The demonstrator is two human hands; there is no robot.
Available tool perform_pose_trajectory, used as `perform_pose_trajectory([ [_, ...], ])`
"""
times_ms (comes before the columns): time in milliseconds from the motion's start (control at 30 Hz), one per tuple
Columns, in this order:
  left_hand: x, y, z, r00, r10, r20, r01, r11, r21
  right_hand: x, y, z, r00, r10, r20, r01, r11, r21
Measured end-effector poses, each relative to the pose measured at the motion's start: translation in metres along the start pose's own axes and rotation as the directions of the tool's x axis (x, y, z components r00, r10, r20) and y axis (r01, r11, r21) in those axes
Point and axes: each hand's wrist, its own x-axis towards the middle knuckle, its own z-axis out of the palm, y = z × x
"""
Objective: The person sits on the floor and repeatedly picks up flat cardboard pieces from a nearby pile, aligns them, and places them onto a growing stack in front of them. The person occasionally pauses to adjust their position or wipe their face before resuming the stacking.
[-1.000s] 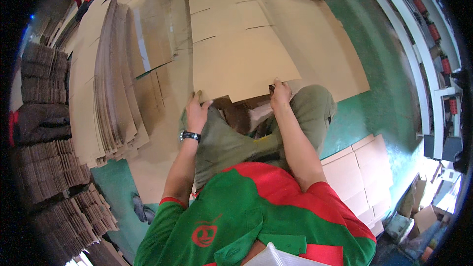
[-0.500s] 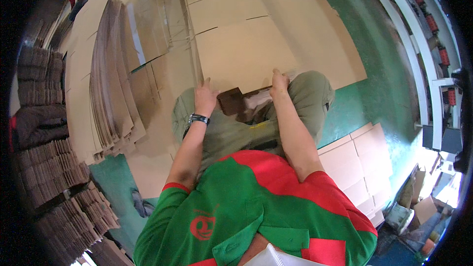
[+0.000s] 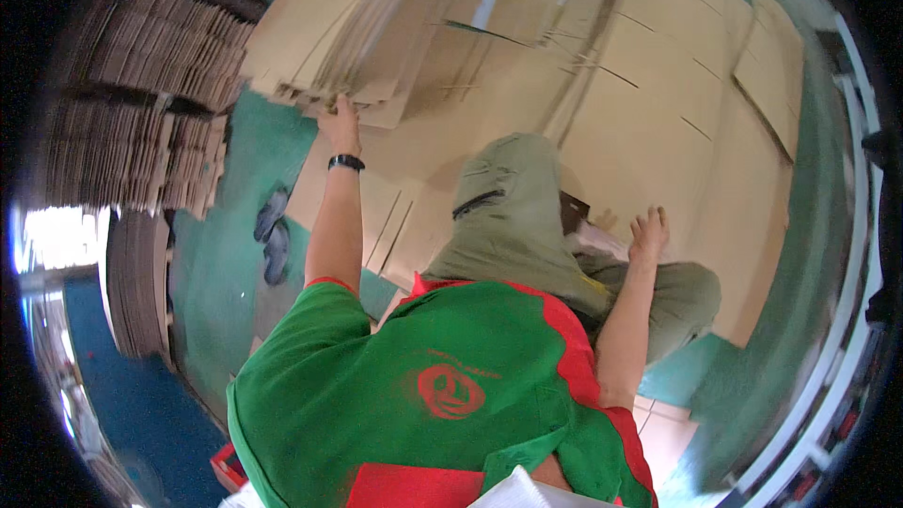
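My left hand [image 3: 340, 124] reaches out to the near end of a fanned stack of cardboard sheets [image 3: 376, 66]. Its fingers are closed at a sheet's corner; motion blurs the edges there. A dark watch circles that wrist. My right hand [image 3: 649, 235] is over the near part of a flat slotted cardboard sheet [image 3: 649, 150], beside my bent right knee. Its fingers are loosely curled and apart, with nothing seen in them. A small dark brown piece [image 3: 573, 212] shows between my legs, partly hidden by them.
Tall bundles of folded cardboard [image 3: 132, 150] line the left side. A pair of dark slippers [image 3: 273, 235] lies on the green floor [image 3: 212, 268]. Another cardboard piece [image 3: 767, 71] lies at the far right, and a pale metal frame [image 3: 861, 132] runs along the right edge.
My view has swung left. My left hand has left the sheet before me and reached left to the fanned stack. My right hand has come off that sheet's near edge.
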Motion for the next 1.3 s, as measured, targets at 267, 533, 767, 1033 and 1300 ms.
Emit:
perform_pose_trajectory([
  [267, 0.235, -0.018, -0.076, 0.874, 0.157, 0.459, -0.424, -0.214, 0.88, -0.007, 0.011, -0.001, 0.998, -0.057, 0.034, 0.062, 0.983, -0.173],
  [533, 0.261, 0.037, -0.048, 0.967, 0.065, 0.247, -0.252, 0.082, 0.964, -0.019, 0.026, 0.01, 0.977, -0.196, 0.085, 0.212, 0.851, -0.481],
  [767, 0.22, 0.064, -0.039, 0.996, 0.05, 0.076, -0.09, 0.416, 0.905, -0.021, 0.028, 0.018, 0.953, -0.278, 0.119, 0.29, 0.727, -0.623],
  [1033, 0.275, 0.079, -0.077, 0.896, -0.358, 0.264, 0.339, 0.934, 0.114, -0.021, 0.025, 0.024, 0.934, -0.282, 0.219, 0.356, 0.707, -0.611],
  [1300, 0.036, 0.096, -0.035, 0.716, -0.349, 0.605, 0.452, 0.892, -0.021, -0.045, -0.001, 0.038, 0.826, 0.09, 0.556, 0.135, 0.927, -0.35],
])
